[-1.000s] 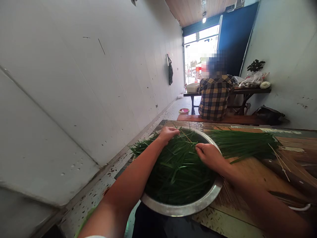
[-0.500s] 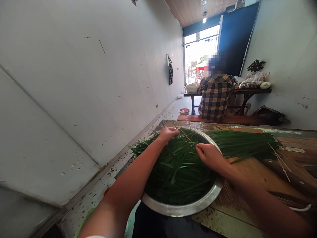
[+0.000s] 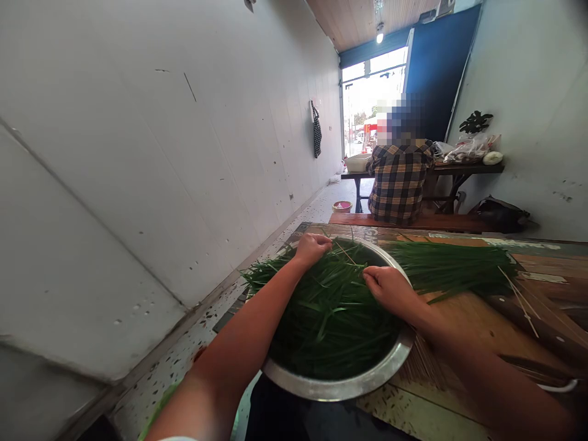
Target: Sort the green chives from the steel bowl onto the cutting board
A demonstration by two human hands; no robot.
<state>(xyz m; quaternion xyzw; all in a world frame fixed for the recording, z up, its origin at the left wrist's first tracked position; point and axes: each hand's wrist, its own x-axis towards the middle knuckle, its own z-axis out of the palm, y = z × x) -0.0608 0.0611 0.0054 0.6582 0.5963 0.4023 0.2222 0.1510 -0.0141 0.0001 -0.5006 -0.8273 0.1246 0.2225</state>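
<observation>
A wide steel bowl [image 3: 337,389] stands in front of me, heaped with long green Chinese chives [image 3: 331,312]. Over its far side, my left hand [image 3: 313,248] is closed in a pinch close to the upper end of a thin bamboo skewer [image 3: 344,251]. My right hand [image 3: 388,286], at the bowl's right rim, pinches green chive leaf around the skewer's lower end. Exactly what lies between the left fingertips is too small to make out, though the skewer leads up to them.
A bundle of chives [image 3: 452,263] lies on the wooden cutting board [image 3: 463,315]. A dark riveted handle [image 3: 528,318] and loose skewers [image 3: 519,300] are to the right; more skewers [image 3: 420,361] lie beside the bowl. A person in a plaid shirt [image 3: 399,184] sits at another table beyond.
Both hands stay almost in place, the left shifting very slightly. The seated person's head has moved a little to the right.
</observation>
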